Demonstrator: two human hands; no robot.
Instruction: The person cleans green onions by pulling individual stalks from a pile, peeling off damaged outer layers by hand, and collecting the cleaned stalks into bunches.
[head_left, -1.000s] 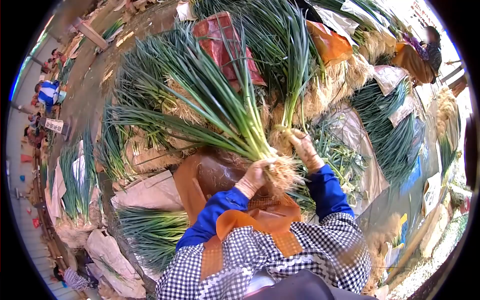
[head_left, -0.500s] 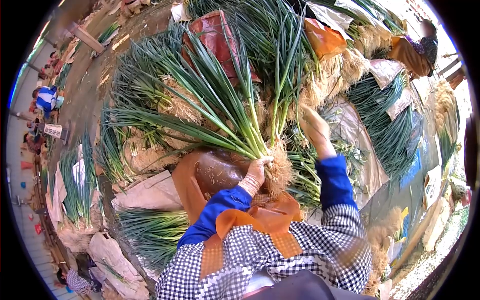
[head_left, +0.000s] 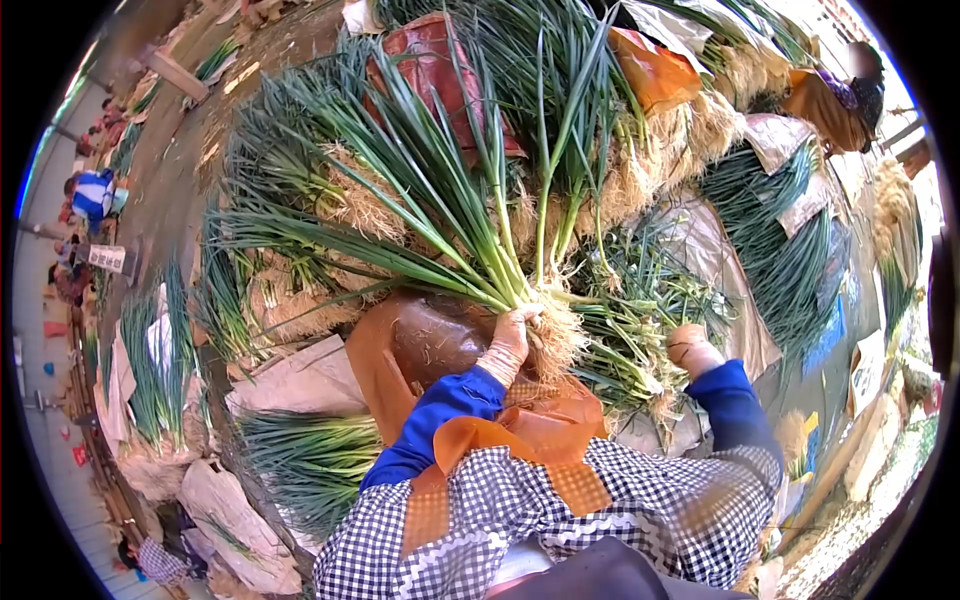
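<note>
My left hand [head_left: 510, 340] is wrapped round a bunch of green onions [head_left: 500, 255] just above the pale, stringy roots [head_left: 555, 335]. The long green leaves fan up and to the left, away from my body. To the right, my right hand [head_left: 694, 352] is over the edge of a heap of loose onion stalks and leaf scraps [head_left: 640, 335]. Its fingers look curled in, and what they hold, if anything, is hidden. One thin stalk [head_left: 603, 240] hangs between the bunch and the heap. A brown plastic-covered mound [head_left: 435, 345] lies under my left forearm.
More green onions [head_left: 300, 185] lie piled ahead and left, with a red plastic sheet [head_left: 430, 85] on them. Another bundle [head_left: 310, 455] sits near my left elbow. Wrapped bundles [head_left: 775, 235] lie right. A person [head_left: 850, 95] sits at the upper right; others are far left.
My right hand has moved down and to the right, from beside the onion stalks to the scrap heap, and its fingers have curled. The left hand keeps its hold on the green onions.
</note>
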